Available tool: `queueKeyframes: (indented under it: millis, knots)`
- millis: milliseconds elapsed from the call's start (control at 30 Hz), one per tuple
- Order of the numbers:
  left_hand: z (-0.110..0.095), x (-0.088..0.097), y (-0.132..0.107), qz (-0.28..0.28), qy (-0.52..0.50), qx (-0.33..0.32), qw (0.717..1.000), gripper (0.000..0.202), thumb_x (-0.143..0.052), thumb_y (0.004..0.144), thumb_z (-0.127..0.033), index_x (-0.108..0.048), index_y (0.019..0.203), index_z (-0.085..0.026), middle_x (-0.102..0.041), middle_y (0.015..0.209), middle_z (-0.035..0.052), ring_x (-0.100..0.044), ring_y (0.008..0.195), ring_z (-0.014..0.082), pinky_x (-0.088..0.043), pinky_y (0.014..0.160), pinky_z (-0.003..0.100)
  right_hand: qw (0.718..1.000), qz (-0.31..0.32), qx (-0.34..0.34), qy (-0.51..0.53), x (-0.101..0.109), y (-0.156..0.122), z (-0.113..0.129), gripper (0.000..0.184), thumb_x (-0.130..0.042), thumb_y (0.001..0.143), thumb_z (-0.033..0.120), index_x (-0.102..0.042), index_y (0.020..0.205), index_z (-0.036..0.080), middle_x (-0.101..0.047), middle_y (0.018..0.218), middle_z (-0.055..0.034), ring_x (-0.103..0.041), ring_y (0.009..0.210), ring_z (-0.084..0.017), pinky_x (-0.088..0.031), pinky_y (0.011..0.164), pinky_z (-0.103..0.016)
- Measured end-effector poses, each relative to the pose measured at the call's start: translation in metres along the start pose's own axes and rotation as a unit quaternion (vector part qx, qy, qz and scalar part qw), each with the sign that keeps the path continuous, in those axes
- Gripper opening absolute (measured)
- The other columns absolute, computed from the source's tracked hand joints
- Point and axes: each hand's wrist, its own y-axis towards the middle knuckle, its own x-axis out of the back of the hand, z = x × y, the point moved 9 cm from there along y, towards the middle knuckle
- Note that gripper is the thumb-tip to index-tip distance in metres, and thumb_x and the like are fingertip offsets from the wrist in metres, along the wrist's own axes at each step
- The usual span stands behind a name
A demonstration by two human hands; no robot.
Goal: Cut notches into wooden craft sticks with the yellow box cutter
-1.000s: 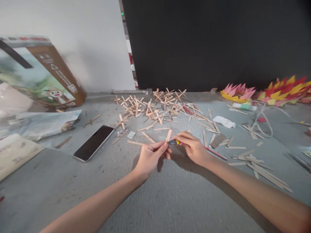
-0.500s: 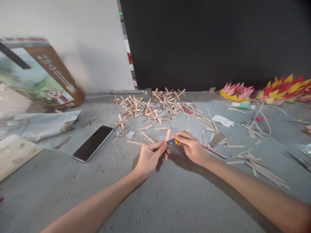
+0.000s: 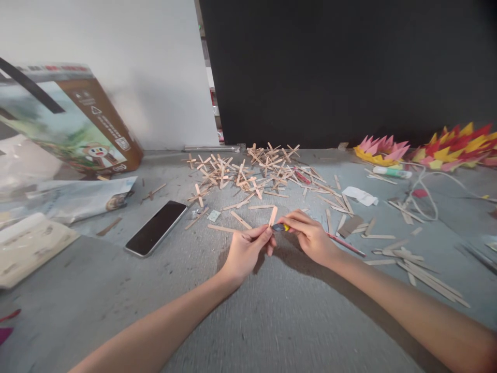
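Observation:
Between the thumb and fingers of my left hand [image 3: 250,248] is a wooden craft stick [image 3: 274,214], its free end pointing up and away from me. My right hand [image 3: 310,235] is closed on a small cutter knife [image 3: 280,227] with a yellow part near the fingers and a dark grey front. The knife's tip meets the stick right beside my left thumb. Most of the handle is hidden in my right hand. Just beyond the hands lie several loose craft sticks [image 3: 240,219], and a red pencil [image 3: 347,244] rests beside my right wrist.
A heap of crossed craft sticks [image 3: 240,173] spreads across the back. Left are a phone [image 3: 156,228], a plastic packet [image 3: 89,197] and a printed box [image 3: 97,129]. To the right lie more sticks [image 3: 430,280], a glue stick [image 3: 392,172], a white cable [image 3: 435,199] and paper crowns [image 3: 382,150].
The whole view has shifted slightly, so everything sits a little further right. Both hands keep the same hold, with the knife still against the stick.

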Motion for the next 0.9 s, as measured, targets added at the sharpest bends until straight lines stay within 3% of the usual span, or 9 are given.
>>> queueKeyframes:
  millis: [267, 500, 800, 900]
  knots:
    - [0.003, -0.001, -0.001, 0.002, 0.002, 0.017, 1.0, 0.044, -0.07, 0.094, -0.054, -0.074, 0.072, -0.016, -0.06, 0.059, 0.0017, -0.049, 0.052, 0.0104, -0.041, 0.049, 0.022, 1.0, 0.001, -0.005, 0.004, -0.001, 0.0, -0.001, 0.056, -0.037, 0.103, 0.003, -0.063, 0.144, 0.032, -0.068, 0.11, -0.0083, -0.062, 0.096, -0.021, -0.058, 0.081, -0.036]
    - [-0.002, 0.0, -0.001, 0.004, 0.026, -0.016, 1.0, 0.046, -0.065, 0.099, -0.051, -0.072, 0.072, -0.015, -0.06, 0.06, 0.0009, -0.051, 0.057, 0.0101, -0.044, 0.061, 0.022, 1.0, 0.006, -0.011, 0.019, -0.002, -0.001, -0.003, 0.058, -0.035, 0.103, 0.002, -0.063, 0.145, 0.032, -0.067, 0.11, -0.0083, -0.06, 0.096, -0.021, -0.056, 0.08, -0.036]
    - [0.009, 0.001, 0.002, 0.016, -0.023, 0.004, 1.0, 0.043, -0.065, 0.099, -0.049, -0.072, 0.074, -0.014, -0.059, 0.063, 0.0006, -0.05, 0.06, 0.0093, -0.041, 0.061, 0.021, 1.0, 0.0, -0.004, 0.007, -0.002, 0.001, -0.002, 0.057, -0.038, 0.102, 0.003, -0.063, 0.144, 0.032, -0.068, 0.109, -0.0083, -0.062, 0.096, -0.022, -0.056, 0.081, -0.037]
    - [0.006, 0.002, 0.001, 0.011, 0.01, -0.004, 1.0, 0.042, -0.065, 0.099, -0.048, -0.072, 0.074, -0.015, -0.061, 0.063, 0.0011, -0.051, 0.06, 0.0099, -0.042, 0.062, 0.023, 1.0, -0.002, 0.001, 0.001, -0.002, 0.002, 0.001, 0.056, -0.038, 0.102, 0.003, -0.064, 0.143, 0.031, -0.068, 0.107, -0.0083, -0.061, 0.094, -0.022, -0.056, 0.082, -0.037]
